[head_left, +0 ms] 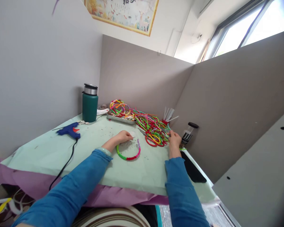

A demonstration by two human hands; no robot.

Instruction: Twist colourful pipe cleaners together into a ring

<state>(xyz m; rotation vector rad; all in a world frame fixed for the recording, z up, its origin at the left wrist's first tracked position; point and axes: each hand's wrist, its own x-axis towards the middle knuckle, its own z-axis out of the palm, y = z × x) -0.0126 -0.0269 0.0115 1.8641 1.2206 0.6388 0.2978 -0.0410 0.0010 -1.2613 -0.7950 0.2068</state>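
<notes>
A headband [133, 157] wrapped in green, red, pink and purple pipe cleaners lies as an open ring on the pale green table cover. Over its upper left end is my left hand [123, 136], fingertips pinched together. What they hold, if anything, is too small to tell; a white round piece [132, 134] shows just beyond. My right hand [174, 139] is closed at the right edge of a tangled pile of coloured pipe cleaners [148, 123], with a bluish pipe cleaner [168, 126] at its fingertips. Scissors [154, 139] with red and yellow handles lie between the hands, against the pile.
A blue glue gun [69, 130] with a black cord lies at left, near a green bottle [89, 105]. Behind stands a metal tray [121, 120] of pipe cleaner rings. White sticks [168, 114] stand near a black-lidded jar [188, 134]. Grey partitions [142, 72] enclose the table.
</notes>
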